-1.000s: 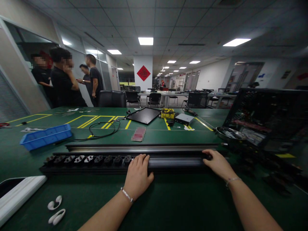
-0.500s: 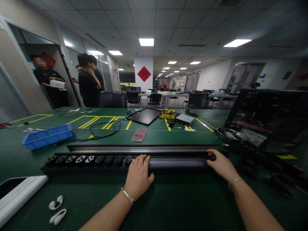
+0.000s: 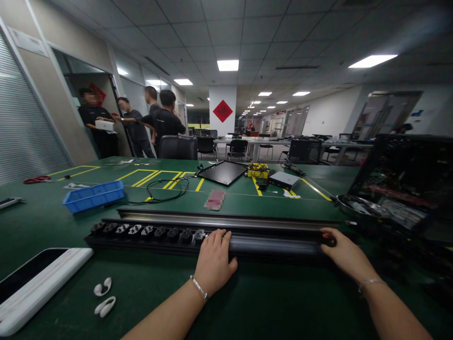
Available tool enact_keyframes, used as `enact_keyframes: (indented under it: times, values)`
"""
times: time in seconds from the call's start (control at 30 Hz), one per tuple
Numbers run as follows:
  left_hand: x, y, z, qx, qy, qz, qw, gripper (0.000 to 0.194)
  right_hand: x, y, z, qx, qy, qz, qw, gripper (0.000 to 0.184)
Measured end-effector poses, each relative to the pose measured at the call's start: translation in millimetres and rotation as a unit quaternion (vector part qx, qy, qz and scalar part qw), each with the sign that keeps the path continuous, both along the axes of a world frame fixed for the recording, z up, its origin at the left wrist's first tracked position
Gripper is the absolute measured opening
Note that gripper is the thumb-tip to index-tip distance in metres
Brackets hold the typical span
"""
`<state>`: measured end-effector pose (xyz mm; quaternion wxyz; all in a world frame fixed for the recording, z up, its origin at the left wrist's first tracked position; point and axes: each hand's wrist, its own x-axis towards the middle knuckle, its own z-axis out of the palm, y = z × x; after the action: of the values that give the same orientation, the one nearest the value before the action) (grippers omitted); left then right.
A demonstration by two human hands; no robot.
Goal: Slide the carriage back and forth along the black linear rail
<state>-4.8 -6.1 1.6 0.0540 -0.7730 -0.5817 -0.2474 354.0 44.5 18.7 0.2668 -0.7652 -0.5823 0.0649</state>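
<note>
A long black channel [image 3: 141, 245] lies across the green table, with a row of dark and silver plug-like modules [image 3: 146, 230] in its left half. A smooth, rounded black bar [image 3: 276, 248] fills its right half. Over the bar's left end, beside the last module, my left hand [image 3: 215, 257] is closed, fingers across the top and thumb on the near side. My right hand [image 3: 345, 250] pinches the bar's right end, where a dark round tip shows between thumb and fingers. Behind runs a separate long dark rail [image 3: 212, 218].
A blue bin [image 3: 94, 196], a coiled black cable [image 3: 168, 189], a flat black panel [image 3: 222, 173] and a grey box [image 3: 284, 180] lie beyond the rails. White earbuds [image 3: 105, 307] and a white-edged device [image 3: 53, 283] sit front left. A metal bowl [image 3: 361, 208] stands right. Several people stand back left.
The view has turned left, so everything appears farther right. Both hands keep about the same places on the black bar.
</note>
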Motion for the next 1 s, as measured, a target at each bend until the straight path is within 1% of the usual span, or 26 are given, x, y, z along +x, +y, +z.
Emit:
enact_keyframes:
  times: [0.3,0.53,0.8,1.0]
  values:
    - [-0.3,-0.3,0.1,-0.005,-0.005,-0.002,1.000,0.059,-0.6,-1.7,0.7,0.002,-0.005,0.002,1.000,0.052]
    - [0.2,0.1,-0.4,-0.001,-0.011,-0.001,1.000,0.058,1.2,-1.5,-1.4,0.008,-0.003,0.009,1.000,0.051]
    - [0.9,1.3,-1.7,0.007,-0.010,-0.004,1.000,0.059,15.0,1.9,-6.8,-0.001,-0.001,0.022,1.000,0.051]
    - [0.8,1.0,-1.8,0.003,-0.008,-0.002,1.000,0.059,18.6,3.1,-12.0,0.017,0.002,0.028,0.999,0.053]
